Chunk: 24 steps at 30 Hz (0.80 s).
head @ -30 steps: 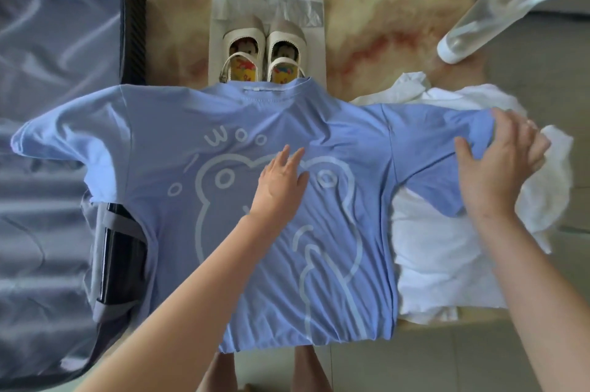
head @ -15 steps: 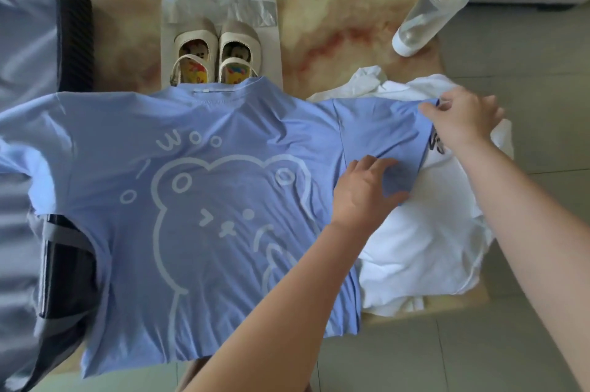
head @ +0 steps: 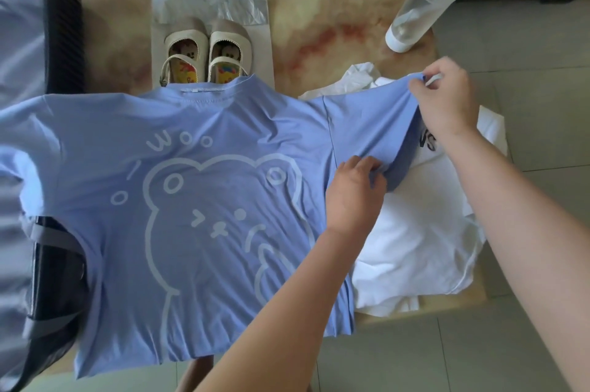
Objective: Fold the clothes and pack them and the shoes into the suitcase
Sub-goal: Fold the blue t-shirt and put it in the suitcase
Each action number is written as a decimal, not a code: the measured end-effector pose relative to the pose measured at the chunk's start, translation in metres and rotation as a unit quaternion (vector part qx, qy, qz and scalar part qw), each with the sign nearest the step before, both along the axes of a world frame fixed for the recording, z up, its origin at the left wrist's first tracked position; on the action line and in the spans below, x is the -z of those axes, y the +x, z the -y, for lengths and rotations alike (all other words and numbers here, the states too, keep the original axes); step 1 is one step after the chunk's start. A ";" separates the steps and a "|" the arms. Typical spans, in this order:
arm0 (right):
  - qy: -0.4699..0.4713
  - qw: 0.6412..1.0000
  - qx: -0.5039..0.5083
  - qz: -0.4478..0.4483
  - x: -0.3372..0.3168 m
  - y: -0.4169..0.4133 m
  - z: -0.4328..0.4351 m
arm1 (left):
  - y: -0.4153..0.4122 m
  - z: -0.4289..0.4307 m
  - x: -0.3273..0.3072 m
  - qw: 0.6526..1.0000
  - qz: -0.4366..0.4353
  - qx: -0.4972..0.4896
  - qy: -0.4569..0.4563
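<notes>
Fingertips of the right hand pinch the sleeve hem of the blue T-shirt, lifting it; the left hand grips the sleeve's lower edge. Spread on the table, the shirt overlaps the open suitcase, shoes beyond its collar.

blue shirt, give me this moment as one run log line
blue shirt: flat, unfolded | left hand: pinching sleeve underside | right hand: pinching sleeve cuff | shoes: unpacked

A: head cam status?
B: blue t-shirt flat on table, bear print up. right hand pinching sleeve hem, lifted. left hand gripping sleeve underside.
A: rest?
B: shoes above collar, white shirt underneath, suitcase left.
</notes>
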State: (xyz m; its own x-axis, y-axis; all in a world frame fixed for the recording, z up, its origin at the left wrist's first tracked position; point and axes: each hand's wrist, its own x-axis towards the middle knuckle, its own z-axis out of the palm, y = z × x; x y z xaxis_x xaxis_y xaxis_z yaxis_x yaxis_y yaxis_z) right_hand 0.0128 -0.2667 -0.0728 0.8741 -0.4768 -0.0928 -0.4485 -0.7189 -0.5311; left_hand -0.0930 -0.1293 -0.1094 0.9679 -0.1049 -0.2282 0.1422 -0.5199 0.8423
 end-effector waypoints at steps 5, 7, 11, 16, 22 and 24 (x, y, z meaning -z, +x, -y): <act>0.027 0.997 -0.067 0.021 -0.007 0.020 -0.042 | -0.002 -0.030 -0.006 0.942 -0.169 -0.196 -0.215; 0.039 0.994 -0.104 0.013 -0.002 0.030 -0.069 | -0.002 -0.047 -0.001 0.902 -0.203 -0.255 -0.281; 0.037 0.984 -0.171 -0.023 0.017 0.041 -0.129 | -0.007 -0.083 0.012 0.856 -0.227 -0.323 -0.332; 0.059 0.971 -0.204 -0.111 0.061 0.045 -0.179 | -0.009 -0.113 0.034 0.802 -0.298 -0.381 -0.351; 0.031 0.940 -0.292 -0.176 0.092 0.037 -0.165 | 0.002 -0.122 0.065 0.727 -0.416 -0.385 -0.388; -0.048 0.923 -0.336 -0.179 0.092 0.031 -0.148 | 0.005 -0.121 0.072 0.743 -0.417 -0.373 -0.368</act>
State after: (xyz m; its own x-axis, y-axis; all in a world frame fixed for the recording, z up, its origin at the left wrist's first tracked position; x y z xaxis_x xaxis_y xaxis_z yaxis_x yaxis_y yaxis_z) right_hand 0.0441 -0.1190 -0.1651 0.8970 0.1421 -0.4186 -0.0176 -0.9346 -0.3552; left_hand -0.0875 -0.0081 -0.1814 0.3741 -0.0028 -0.9274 0.7911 0.5228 0.3175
